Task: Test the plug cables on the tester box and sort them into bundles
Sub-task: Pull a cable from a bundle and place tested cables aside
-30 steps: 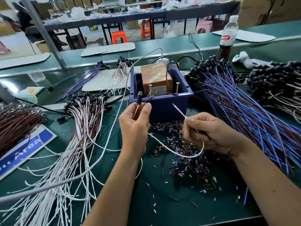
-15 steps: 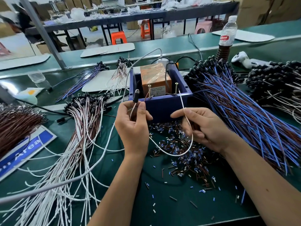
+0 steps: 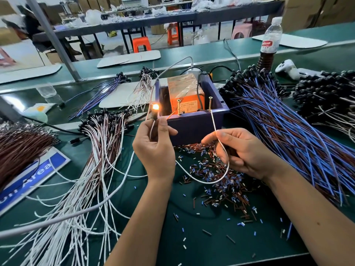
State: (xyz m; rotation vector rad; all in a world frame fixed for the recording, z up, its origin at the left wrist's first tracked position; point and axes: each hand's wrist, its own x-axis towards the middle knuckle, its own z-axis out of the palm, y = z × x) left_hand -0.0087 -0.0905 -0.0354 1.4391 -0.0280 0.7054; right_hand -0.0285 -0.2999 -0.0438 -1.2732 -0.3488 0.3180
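Nearest you, cut insulation bits (image 3: 217, 175) litter the green mat in front of the tester box (image 3: 194, 123). Your left hand (image 3: 153, 148) pinches the black plug (image 3: 154, 114) just left of the box, thumb and fingers curled on it; its tip glows orange, where half a second ago it was dark. Your right hand (image 3: 240, 150), at the box's front right, pinches the white cable (image 3: 221, 146) between thumb and forefinger. The lead end has risen to touch the right screw post (image 3: 210, 104). Inside the blue box sits an orange block (image 3: 182, 93) wrapped in film, with two screw posts before it. Left of the box lies the white-and-brown bundle (image 3: 99, 143); right of it, the blue bundle (image 3: 284, 131).
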